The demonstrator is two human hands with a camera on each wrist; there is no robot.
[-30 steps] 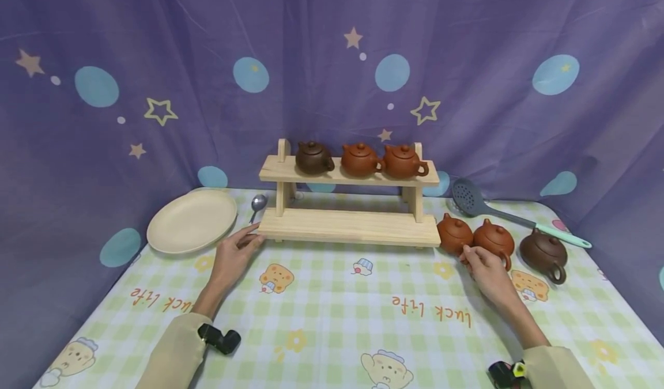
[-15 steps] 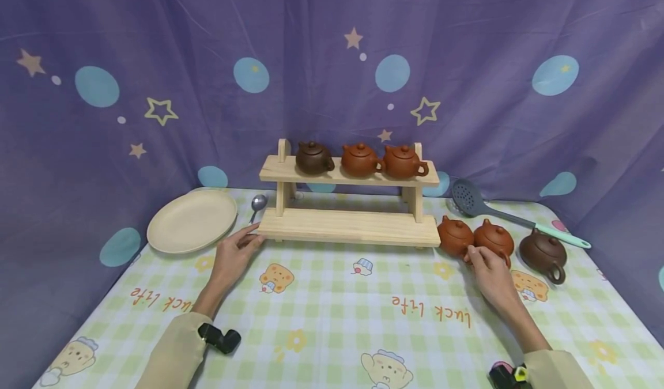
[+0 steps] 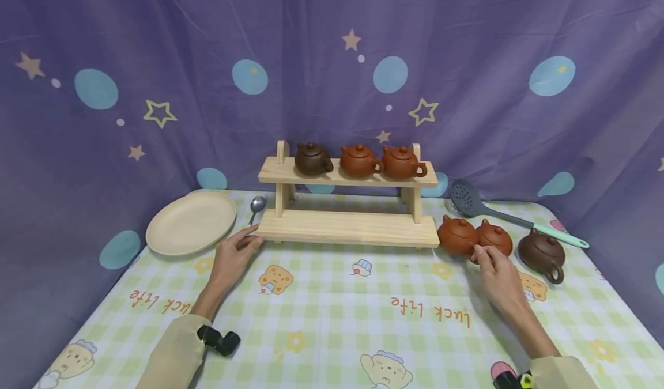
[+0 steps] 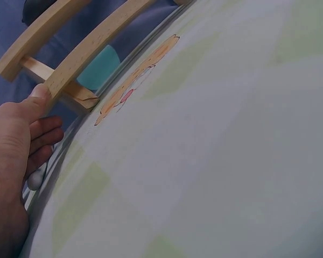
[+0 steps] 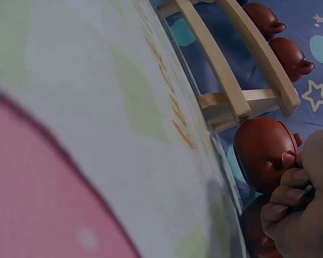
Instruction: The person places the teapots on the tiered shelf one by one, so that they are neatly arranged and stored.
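Note:
A two-tier wooden display rack [image 3: 347, 227] stands at the table's back. My left hand [image 3: 233, 259] holds the left end of its lower shelf, the thumb on the wood and the other fingers curled beside it in the left wrist view. My right hand [image 3: 500, 276] pinches the handle of a reddish-brown teapot [image 3: 456, 236] beside the rack's right end; the fingers partly hide the handle. Behind that hand sits a second reddish-brown teapot [image 3: 494, 238], partly covered. To its right is a dark brown teapot [image 3: 541, 253].
On the upper shelf are a dark brown teapot [image 3: 312, 159] and two reddish ones, the nearer-middle teapot [image 3: 358, 161] and the right teapot [image 3: 402, 163]. A cream plate [image 3: 191, 223] and a spoon [image 3: 257, 204] lie left. A slotted skimmer [image 3: 467, 197] lies back right.
My right hand has shifted slightly right along with the pinched teapot, which has turned a little and now overlaps more of the second reddish-brown teapot. My left hand stays on the rack.

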